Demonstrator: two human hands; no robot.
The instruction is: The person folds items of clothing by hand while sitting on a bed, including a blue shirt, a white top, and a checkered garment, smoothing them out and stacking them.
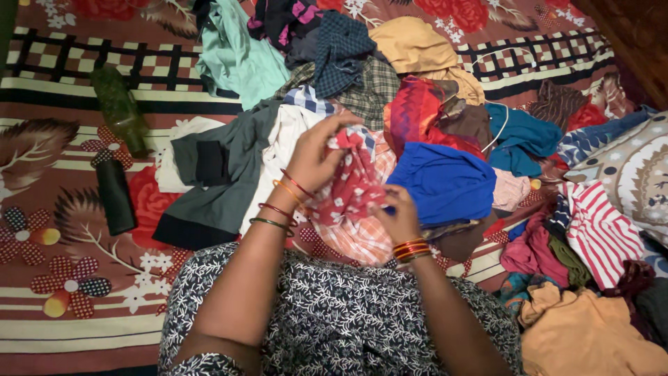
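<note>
My left hand [314,154] and my right hand [399,217] both grip a small red cloth with white flowers [350,186], held up above my lap. Bangles ring both wrists. Under the cloth lies an orange checked garment [358,240]. Just right of my right hand is a bright blue garment [445,182]. A white cloth [282,150] and a dark grey garment [223,174] lie left of my left hand. I wear a black and white patterned dress [334,313].
A big heap of mixed clothes [390,69] covers a floral bedspread [69,230]. A green bottle [120,108] and a black cylinder [115,196] lie at the left. A red-striped cloth [602,230] and an orange cloth [584,334] sit at the right.
</note>
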